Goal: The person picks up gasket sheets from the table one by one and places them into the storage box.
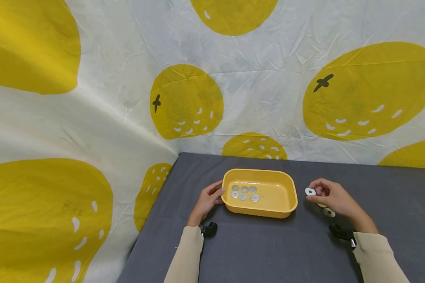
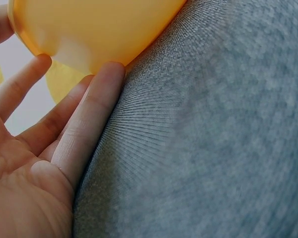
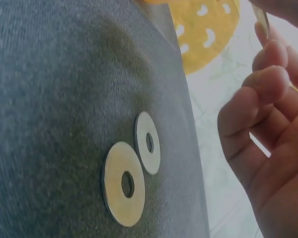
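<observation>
Washer pinched between thumb and fingertips of my right hand, raised just off the grey tabletop, to the right of the yellow tray. Remaining fingers loosely curled; the right wrist view shows only the edge of the held washer. Two more washers lie flat on the cloth under that hand, overlapping at their edges. My left hand rests against the tray's left wall, fingers straight, fingertips touching the tray, nothing held. Five washers lie in the tray's left half.
</observation>
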A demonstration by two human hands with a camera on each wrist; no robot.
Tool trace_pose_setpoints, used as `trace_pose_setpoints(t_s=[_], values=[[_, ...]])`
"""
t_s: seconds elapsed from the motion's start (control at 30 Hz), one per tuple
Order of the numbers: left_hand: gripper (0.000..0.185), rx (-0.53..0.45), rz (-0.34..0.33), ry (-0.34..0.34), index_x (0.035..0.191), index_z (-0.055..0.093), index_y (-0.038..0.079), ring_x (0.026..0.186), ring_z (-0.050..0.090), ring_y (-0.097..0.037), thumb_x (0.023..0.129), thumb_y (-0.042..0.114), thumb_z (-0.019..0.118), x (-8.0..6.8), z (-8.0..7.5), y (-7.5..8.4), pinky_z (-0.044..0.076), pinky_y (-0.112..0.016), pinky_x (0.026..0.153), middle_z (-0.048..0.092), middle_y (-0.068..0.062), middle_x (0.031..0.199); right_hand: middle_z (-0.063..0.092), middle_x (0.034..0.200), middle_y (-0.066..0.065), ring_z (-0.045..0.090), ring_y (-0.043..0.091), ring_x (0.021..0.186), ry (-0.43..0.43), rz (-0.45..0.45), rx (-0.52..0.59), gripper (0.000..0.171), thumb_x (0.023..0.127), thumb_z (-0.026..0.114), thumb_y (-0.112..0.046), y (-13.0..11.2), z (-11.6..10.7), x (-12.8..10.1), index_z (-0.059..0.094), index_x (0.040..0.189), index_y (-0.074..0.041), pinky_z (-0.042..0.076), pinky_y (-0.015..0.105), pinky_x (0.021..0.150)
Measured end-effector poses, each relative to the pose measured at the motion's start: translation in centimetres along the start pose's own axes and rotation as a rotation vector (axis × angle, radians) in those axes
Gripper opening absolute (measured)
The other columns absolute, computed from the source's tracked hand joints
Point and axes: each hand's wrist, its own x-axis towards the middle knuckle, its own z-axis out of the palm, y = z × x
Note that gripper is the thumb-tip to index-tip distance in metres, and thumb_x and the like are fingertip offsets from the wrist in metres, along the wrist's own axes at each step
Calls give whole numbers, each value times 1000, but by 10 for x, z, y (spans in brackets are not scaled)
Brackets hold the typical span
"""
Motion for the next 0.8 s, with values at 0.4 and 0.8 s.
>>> trace_pose_setpoints(t_s=[0.4, 0.8], values=[[51, 10, -1, 7, 148, 56, 22, 110, 71, -23, 100, 35, 68, 0, 1, 1, 64, -35, 88, 63, -17, 136, 55, 82, 4, 49, 7, 64, 1, 29, 30, 41, 87, 84, -19, -13, 7, 3, 63, 113, 3, 42, 22, 53], [49, 1, 1, 5, 148, 56, 24, 109, 70, -23, 101, 31, 67, 0, 1, 1, 64, -34, 87, 64, -18, 133, 54, 82, 6, 48, 9, 64, -28, -6, 40, 38, 88, 83, -18, -36, 14, 5, 63, 113, 3, 42, 24, 53]])
